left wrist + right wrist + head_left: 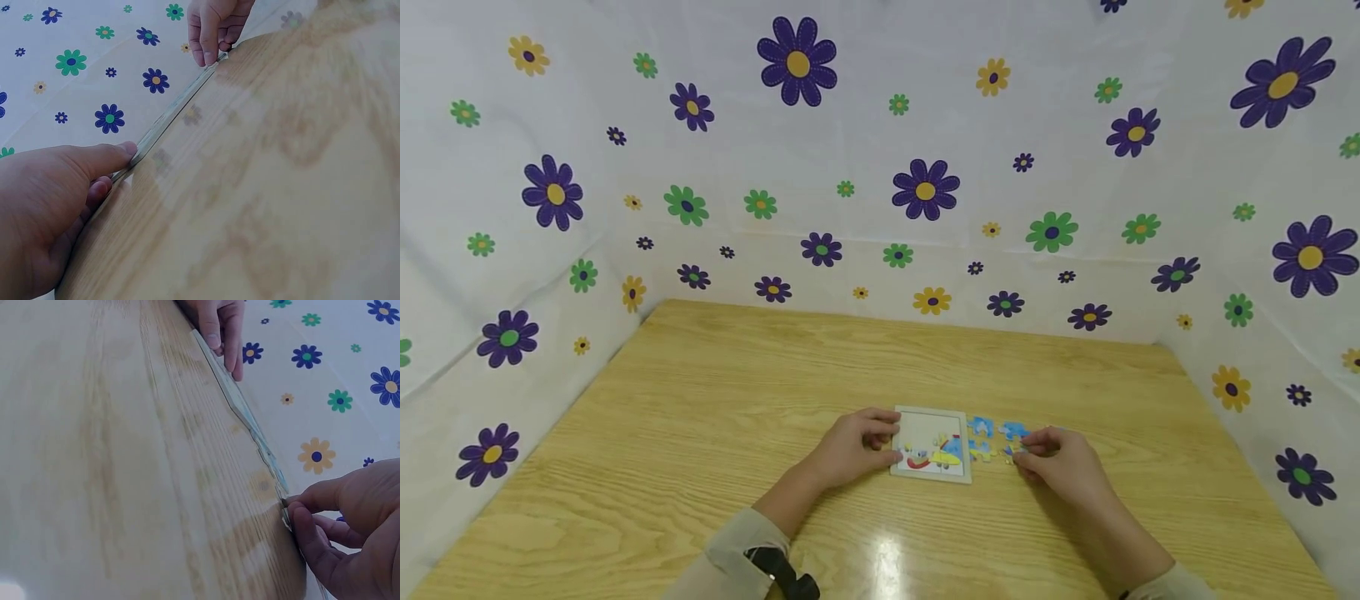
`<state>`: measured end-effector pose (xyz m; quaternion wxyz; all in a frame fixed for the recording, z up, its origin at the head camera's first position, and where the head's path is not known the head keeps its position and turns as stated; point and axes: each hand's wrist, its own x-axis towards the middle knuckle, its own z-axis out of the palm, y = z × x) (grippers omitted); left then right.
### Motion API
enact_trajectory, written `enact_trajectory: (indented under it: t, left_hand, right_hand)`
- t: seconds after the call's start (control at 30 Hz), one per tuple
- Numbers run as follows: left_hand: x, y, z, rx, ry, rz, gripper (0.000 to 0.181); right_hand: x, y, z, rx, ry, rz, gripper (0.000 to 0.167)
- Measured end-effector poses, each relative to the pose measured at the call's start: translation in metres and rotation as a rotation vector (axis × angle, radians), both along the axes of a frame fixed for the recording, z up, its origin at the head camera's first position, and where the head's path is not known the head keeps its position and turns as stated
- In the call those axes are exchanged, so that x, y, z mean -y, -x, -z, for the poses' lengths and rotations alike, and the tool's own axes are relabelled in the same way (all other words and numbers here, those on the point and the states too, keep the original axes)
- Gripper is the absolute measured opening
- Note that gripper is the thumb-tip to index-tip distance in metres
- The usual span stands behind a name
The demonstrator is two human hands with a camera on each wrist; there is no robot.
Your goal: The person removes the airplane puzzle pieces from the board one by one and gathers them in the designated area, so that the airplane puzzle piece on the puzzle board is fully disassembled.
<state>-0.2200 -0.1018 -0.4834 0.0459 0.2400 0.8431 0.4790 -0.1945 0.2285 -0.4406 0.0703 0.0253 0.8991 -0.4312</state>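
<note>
A square puzzle frame (931,478) with a light rim lies on the table, part of a picture in red, yellow and blue along its lower half. My left hand (850,448) grips its left edge; in the left wrist view the thumb of the left hand (56,200) rests on the rim of the frame (175,107). Blue and yellow puzzle pieces (982,427) lie right of the frame. Over the rightmost ones, my right hand (1069,468) pinches a piece between thumb and forefinger. The right wrist view shows the right hand (356,525) with that thin piece edge-on, mostly hidden by the fingertips.
The wood-grain table (760,358) reflects a bright light near its front edge. White cloth (850,125) with purple, green and yellow flowers stands behind it and along both sides. A black strap (782,573) sits on the left sleeve.
</note>
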Motion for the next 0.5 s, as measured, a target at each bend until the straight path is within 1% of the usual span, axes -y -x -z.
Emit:
enact_trajectory:
  t: [0.17,0.37,0.5]
  left_hand:
    - [0.000,0.001,-0.001,-0.007,0.014,-0.003,0.038]
    - [-0.001,0.001,0.000,-0.006,0.008,0.005,0.038]
    - [-0.001,0.000,0.000,0.001,0.010,0.002,0.038]
  right_hand:
    - [0.001,0.000,-0.001,0.005,0.008,0.001,0.027]
    - [0.005,0.001,0.001,-0.026,0.035,0.041,0.030]
    - [0.016,0.002,-0.001,-0.054,0.072,0.031,0.033]
